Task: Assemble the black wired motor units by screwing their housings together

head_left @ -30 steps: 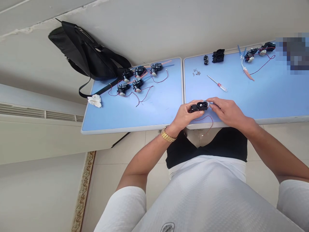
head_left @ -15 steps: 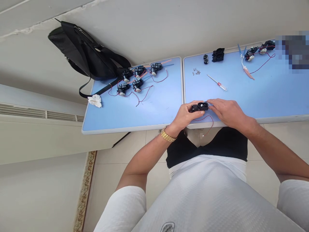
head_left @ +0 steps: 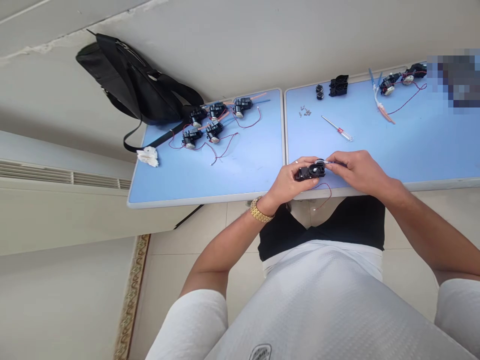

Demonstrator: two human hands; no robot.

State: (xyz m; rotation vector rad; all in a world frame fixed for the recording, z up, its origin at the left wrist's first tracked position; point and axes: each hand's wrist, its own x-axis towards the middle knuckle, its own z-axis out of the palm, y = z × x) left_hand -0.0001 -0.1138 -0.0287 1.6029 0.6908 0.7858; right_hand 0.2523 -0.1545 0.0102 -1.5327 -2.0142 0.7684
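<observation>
Black housing lower between curled hands

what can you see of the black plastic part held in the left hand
The black, blocky, plastic-looking part is longer than it is wide, with a rounded section around a small white piece. It lies roughly crosswise near the front edge of the blue table; whether it touches the tabletop is unclear. The left hand grips its left side, while the right hand pinches a thin, partly blue strand at its right end. A thin red wire loops below it.
</observation>
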